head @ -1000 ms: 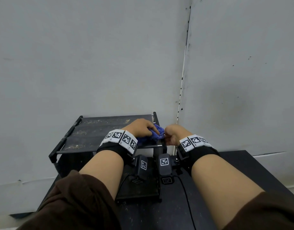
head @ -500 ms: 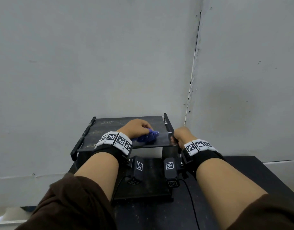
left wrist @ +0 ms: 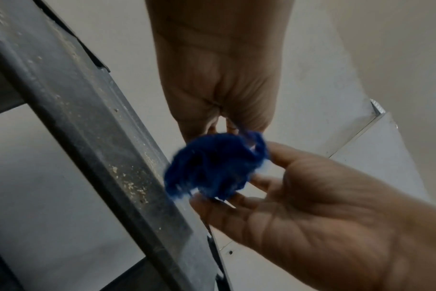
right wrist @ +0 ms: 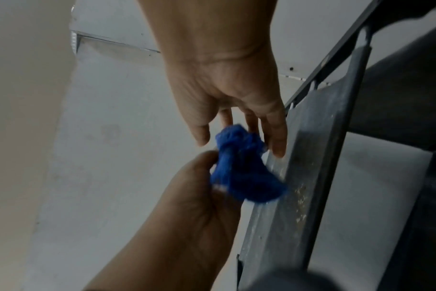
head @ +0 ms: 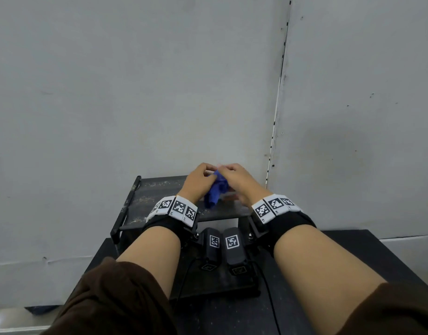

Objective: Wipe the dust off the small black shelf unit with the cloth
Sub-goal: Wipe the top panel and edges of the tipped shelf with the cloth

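Observation:
The small black shelf unit stands on a black table against the wall, its top speckled with pale dust. My hands meet just above the right part of that top. The crumpled blue cloth hangs between them, clear of the surface. My left hand pinches the cloth's upper end. My right hand holds it from the other side between thumb and fingers. In the left wrist view the cloth sits beside the dusty shelf edge. In the right wrist view the cloth hangs next to the shelf top.
The black table reaches toward me and to the right. Grey walls stand close behind the shelf, and a wall corner seam runs up at the right. The shelf's lower board lies under my wrists.
My left hand has lifted the cloth off the shelf top. My right hand has left the shelf's right front corner and now holds the cloth too.

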